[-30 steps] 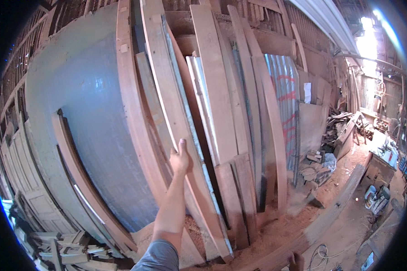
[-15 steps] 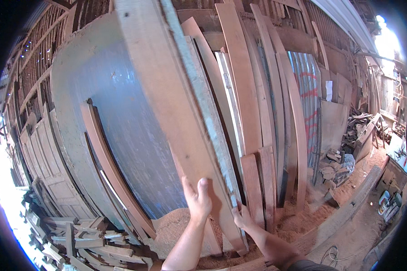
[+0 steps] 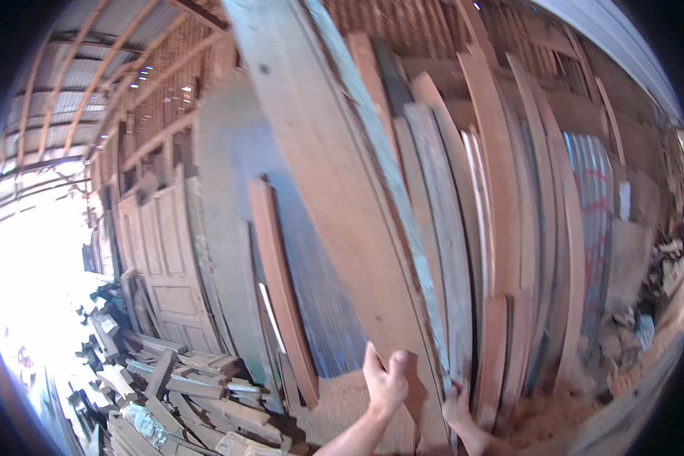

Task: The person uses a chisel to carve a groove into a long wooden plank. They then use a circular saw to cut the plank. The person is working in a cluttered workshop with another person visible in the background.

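A long, wide wooden plank (image 3: 349,205) leans tilted in front of me, its top running out past the upper edge of the view. Its face is light brown, and its right edge is rough and pale blue-green. My left hand (image 3: 386,384) is closed on the left edge low down, thumb lying on the face. At the opposite edge, slightly lower, my right hand (image 3: 457,410) grips the plank; its fingers are partly hidden and blurred. The plank's foot runs down toward the lower edge of the view.
Several upright boards (image 3: 501,197) lean along the wall to the right. Behind the plank stands a large blue-grey panel (image 3: 319,304), with a reddish beam (image 3: 281,281) against it. Scrap wood (image 3: 213,403) is heaped at lower left, near an old panelled door (image 3: 171,258). Sawdust (image 3: 547,418) covers the ground.
My view has swung left, bringing in the bright opening and more scrap wood. The plank, still in both hands, has shifted left relative to the boards behind, uncovering grey boards.
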Motion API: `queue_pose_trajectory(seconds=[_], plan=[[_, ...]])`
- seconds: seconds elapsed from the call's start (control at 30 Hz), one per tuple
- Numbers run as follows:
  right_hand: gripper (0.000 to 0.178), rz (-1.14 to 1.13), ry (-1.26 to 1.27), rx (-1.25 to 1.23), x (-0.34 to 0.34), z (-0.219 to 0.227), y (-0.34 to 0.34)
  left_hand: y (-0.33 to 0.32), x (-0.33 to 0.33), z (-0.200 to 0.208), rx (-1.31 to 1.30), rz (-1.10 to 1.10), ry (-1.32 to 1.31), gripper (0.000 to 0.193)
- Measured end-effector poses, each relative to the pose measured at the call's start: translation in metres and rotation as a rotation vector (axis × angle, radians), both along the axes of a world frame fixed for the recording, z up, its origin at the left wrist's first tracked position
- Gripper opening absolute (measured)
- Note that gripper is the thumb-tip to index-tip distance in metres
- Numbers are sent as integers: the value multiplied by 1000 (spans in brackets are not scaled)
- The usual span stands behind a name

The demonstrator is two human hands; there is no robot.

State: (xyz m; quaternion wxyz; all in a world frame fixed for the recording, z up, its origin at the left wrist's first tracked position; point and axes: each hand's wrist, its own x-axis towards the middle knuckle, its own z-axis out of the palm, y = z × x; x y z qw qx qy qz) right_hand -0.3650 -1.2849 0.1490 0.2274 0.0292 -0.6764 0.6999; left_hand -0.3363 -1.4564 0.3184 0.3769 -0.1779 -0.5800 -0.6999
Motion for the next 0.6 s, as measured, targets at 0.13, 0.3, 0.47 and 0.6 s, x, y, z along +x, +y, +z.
queue_pose_trajectory(seconds=[0.13, 0.3, 0.47, 0.6], plan=[[38, -153, 151, 35, 7, -2, -3, -1, 28, 28, 122, -108, 6, 56], [68, -60, 191, 194, 20, 31, 12, -12, 32, 41, 266, -271, -31, 61], [41, 1, 213, 243, 51, 82, 36, -65, 58, 114, 510, -391, -96, 79], [42, -107, 172, 542, 75, 112, 76, -178, 37, 149, 462, 401, 255, 51]])
